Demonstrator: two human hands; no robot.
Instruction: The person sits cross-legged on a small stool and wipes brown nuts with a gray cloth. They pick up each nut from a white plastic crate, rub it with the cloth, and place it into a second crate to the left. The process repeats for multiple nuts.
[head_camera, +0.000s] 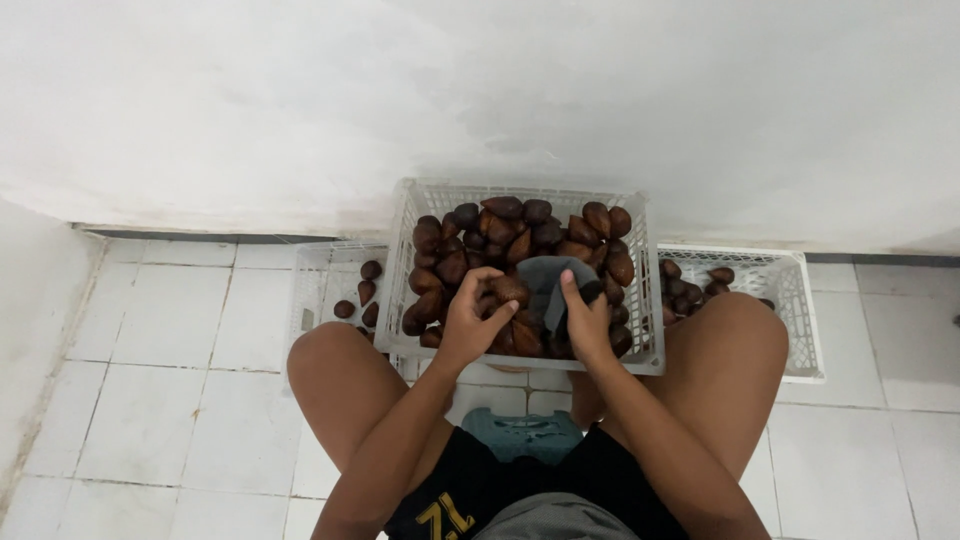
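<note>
Middle crate (410, 215) on floor, full of brown fruit. Left hand (470, 325) curls on one fruit (508, 290); right hand (588, 322) grips a dark cloth (548, 275). Side crates (800, 300) hold few fruit; most remain.

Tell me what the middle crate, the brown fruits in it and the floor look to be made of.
Middle crate: apparently moulded white plastic, matte, with lattice walls and a thick rim.
Brown fruits: natural produce with dark, slightly glossy, seemingly scaly skin and pointed tips, likely snake fruit; the left hand grips one.
Floor: probably glazed ceramic tiles, white and worn, with dark grout lines.
</note>
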